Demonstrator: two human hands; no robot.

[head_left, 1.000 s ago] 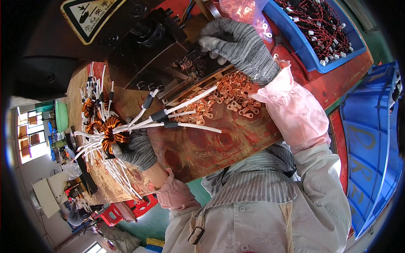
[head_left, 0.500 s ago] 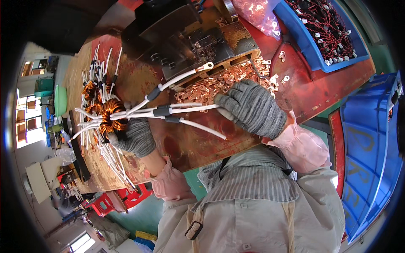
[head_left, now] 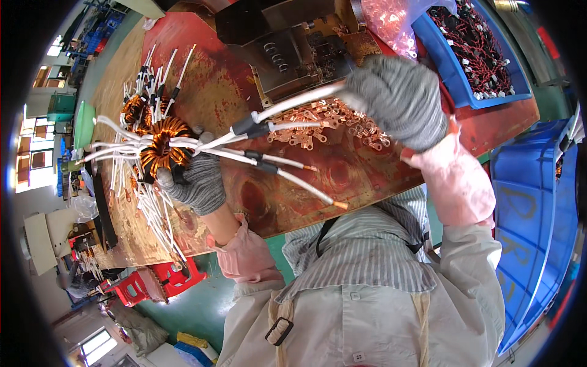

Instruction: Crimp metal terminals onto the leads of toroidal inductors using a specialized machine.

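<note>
My left hand (head_left: 197, 182), in a grey knit glove, grips a toroidal coil (head_left: 165, 148) of copper wire from below. Long white leads with dark sleeves stretch out from both sides of it. The upper lead (head_left: 293, 102) runs up to my right hand (head_left: 400, 98), also gloved and smeared by motion. Its fingers are closed around that lead's end and hide it. Three other leads on this side hang loose, with copper-coloured tips (head_left: 340, 205). Beneath my right hand lies a heap of copper ring terminals (head_left: 315, 122), beside a dark metal machine (head_left: 278, 55).
More coils with white leads (head_left: 134, 110) lie on the worn red-and-wood table (head_left: 263, 211) at the left. A blue bin (head_left: 468, 101) of red-and-black wires and a plastic bag (head_left: 391, 24) of terminals are at the back right. A large blue crate (head_left: 526, 226) stands right of the table.
My right hand has left a middle lead and moved up and right to the upper lead's end, whose ring terminal showed before. The left hand still holds the coil.
</note>
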